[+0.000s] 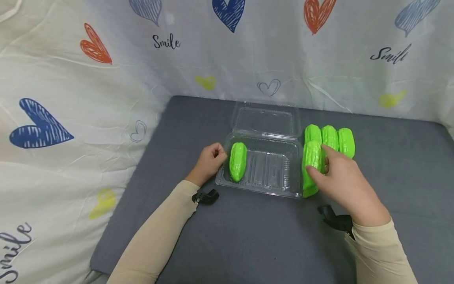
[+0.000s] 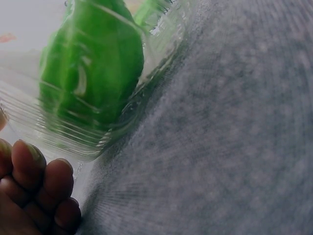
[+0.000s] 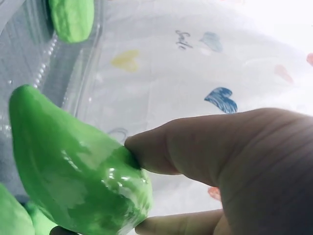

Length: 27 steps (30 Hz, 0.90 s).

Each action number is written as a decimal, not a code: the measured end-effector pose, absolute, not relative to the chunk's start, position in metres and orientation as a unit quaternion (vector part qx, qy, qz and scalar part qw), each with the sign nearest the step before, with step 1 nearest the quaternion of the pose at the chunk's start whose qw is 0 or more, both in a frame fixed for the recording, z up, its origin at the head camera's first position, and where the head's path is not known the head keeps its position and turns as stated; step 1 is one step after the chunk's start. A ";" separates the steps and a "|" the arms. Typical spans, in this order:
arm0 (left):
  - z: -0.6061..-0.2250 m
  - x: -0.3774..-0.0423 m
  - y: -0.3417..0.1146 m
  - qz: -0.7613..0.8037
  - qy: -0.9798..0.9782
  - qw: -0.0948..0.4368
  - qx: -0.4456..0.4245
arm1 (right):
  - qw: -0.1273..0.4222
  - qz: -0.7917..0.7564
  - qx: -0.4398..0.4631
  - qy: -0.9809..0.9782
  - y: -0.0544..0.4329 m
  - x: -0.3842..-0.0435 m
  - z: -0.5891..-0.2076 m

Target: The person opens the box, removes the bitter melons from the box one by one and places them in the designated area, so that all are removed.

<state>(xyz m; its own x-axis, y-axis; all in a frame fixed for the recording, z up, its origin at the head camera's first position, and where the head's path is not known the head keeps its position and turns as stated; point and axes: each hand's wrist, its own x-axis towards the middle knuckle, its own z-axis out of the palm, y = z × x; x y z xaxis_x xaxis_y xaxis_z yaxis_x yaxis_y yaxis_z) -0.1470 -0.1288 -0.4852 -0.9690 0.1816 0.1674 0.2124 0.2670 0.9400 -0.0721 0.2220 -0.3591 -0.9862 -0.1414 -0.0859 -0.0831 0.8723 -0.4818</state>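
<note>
My right hand point(image 1: 342, 177) pinches a glossy green toy bitter gourd point(image 3: 78, 166) between thumb and fingers, just beside the right wall of a clear plastic clamshell container point(image 1: 266, 191). The gourd is raised above other green gourds in the head view. With curled fingers, my left hand point(image 1: 210, 162) holds the container's left rim; the left wrist view shows its fingertips point(image 2: 58, 176) close to the corner. Inside the container, along its left side, lies another green gourd point(image 1: 238, 161). The container's lid point(image 1: 266, 118) is folded back, away from me.
Several more green gourds point(image 1: 346, 142) lie in a row right of the container, partly hidden by my right hand. A grey cloth point(image 1: 248, 236) covers the table. White curtains with printed hearts point(image 1: 228, 14) hang behind and at the left.
</note>
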 end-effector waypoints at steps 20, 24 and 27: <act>-0.451 -0.131 -0.120 -0.592 -0.797 0.009 -0.121 | 0.072 -0.223 -0.022 0.972 0.263 -0.075 -0.362; -0.451 -0.131 -0.120 -0.591 -0.798 0.009 -0.119 | 0.090 -0.220 -0.015 0.971 0.269 -0.075 -0.362; -0.451 -0.131 -0.121 -0.592 -0.797 0.010 -0.119 | 0.104 -0.219 -0.008 0.970 0.273 -0.075 -0.362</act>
